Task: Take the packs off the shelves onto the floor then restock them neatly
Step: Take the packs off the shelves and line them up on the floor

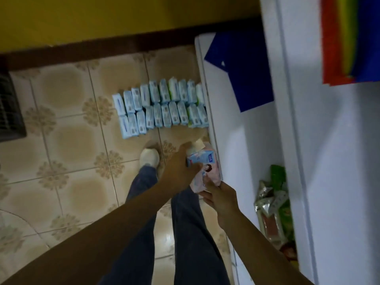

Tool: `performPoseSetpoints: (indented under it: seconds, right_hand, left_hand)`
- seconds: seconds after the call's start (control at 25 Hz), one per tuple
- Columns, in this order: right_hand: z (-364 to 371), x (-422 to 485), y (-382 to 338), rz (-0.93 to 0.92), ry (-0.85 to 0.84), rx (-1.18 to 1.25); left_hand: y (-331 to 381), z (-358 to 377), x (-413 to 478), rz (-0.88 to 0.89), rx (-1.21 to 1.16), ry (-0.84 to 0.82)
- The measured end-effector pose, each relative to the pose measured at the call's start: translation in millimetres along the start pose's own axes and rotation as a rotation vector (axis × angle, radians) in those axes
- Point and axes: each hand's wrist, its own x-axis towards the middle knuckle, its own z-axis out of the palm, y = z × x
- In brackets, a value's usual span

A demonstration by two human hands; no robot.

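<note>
Both hands hold a pink and blue pack (207,161) in front of the white shelf unit (232,140), above the tiled floor. My left hand (178,167) grips its upper left side. My right hand (219,197) pinches its lower end from below. Several light blue packs (162,108), with a few green-edged ones among them, stand in two tidy rows on the floor (67,124) against the shelf's foot.
Green and silver packets (273,204) lie on a lower shelf at the right. A blue sheet (240,66) lies on a shelf and coloured sheets (349,40) on the top one. A dark crate (10,112) stands at the left edge. My legs and a white shoe (150,157) are below.
</note>
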Motion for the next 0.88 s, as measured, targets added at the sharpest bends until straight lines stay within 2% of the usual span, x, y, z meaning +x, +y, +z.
performPoseSetpoints:
  seconds: [0.08, 0.16, 0.28, 0.36, 0.48, 0.64, 0.76, 0.88]
  right_hand:
    - [14.3, 53.9, 13.1, 0.053, 0.029, -0.038]
    - [22.4, 105.5, 26.4, 0.110, 0.075, -0.078]
    - [27.4, 187.8, 53.3, 0.173, 0.113, -0.082]
    - [27.5, 242.2, 67.9, 0.208, 0.098, -0.063]
    - [28.7, 321.5, 81.0, 0.287, 0.065, 0.062]
    - [32.4, 406.1, 80.2, 0.279, 0.182, 0.290]
    - [36.4, 434.2, 74.1, 0.211, 0.225, 0.654]
    - [40.9, 423.8, 70.6, 0.150, 0.197, 0.773]
  left_hand:
    - [-41.7, 10.4, 49.2, -0.148, -0.110, 0.013]
    - [-80.2, 20.6, 94.2, -0.228, -0.088, -0.022]
    - [-130.7, 43.1, 153.6, -0.281, -0.048, -0.161]
    - [-162.0, 58.4, 195.2, -0.306, -0.063, -0.184]
    - [-205.1, 80.8, 267.5, -0.312, -0.096, -0.195]
    - [-217.2, 105.2, 335.5, -0.340, -0.216, -0.172]
    - [-207.6, 117.4, 359.1, -0.281, -0.260, -0.187]
    - [-201.5, 116.4, 359.3, -0.249, -0.210, -0.226]
